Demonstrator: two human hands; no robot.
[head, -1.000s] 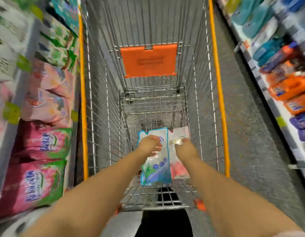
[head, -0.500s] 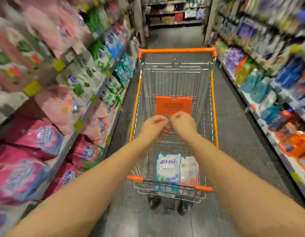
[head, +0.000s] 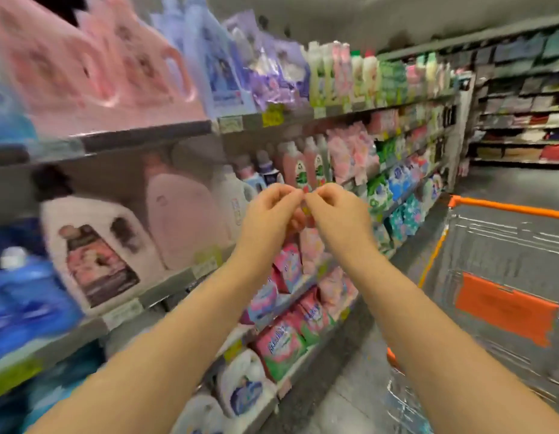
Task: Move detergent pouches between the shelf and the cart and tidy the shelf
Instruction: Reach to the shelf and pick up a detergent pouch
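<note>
My left hand [head: 272, 214] and my right hand [head: 337, 214] are raised side by side in front of the shelf [head: 178, 280], fingers curled, fingertips meeting. Neither holds anything that I can make out. Pink and green detergent pouches [head: 281, 346] lie on the lower shelves below my hands, and more pink pouches [head: 350, 155] stand higher up to the right. The orange-rimmed wire cart [head: 491, 211] is at the right. A blurred bluish pouch [head: 403, 405] shows through its near end, mostly hidden by my right forearm.
Large detergent jugs [head: 93, 245] fill the middle shelf at left; bottles [head: 334, 73] line the top shelf. An orange flap [head: 507, 308] hangs inside the cart. The grey aisle floor [head: 507, 186] runs on towards more shelving at the far right.
Both hands let go of the pouches in the cart and rose together. My view swung left from the cart to the shelf, so the cart now sits at the right.
</note>
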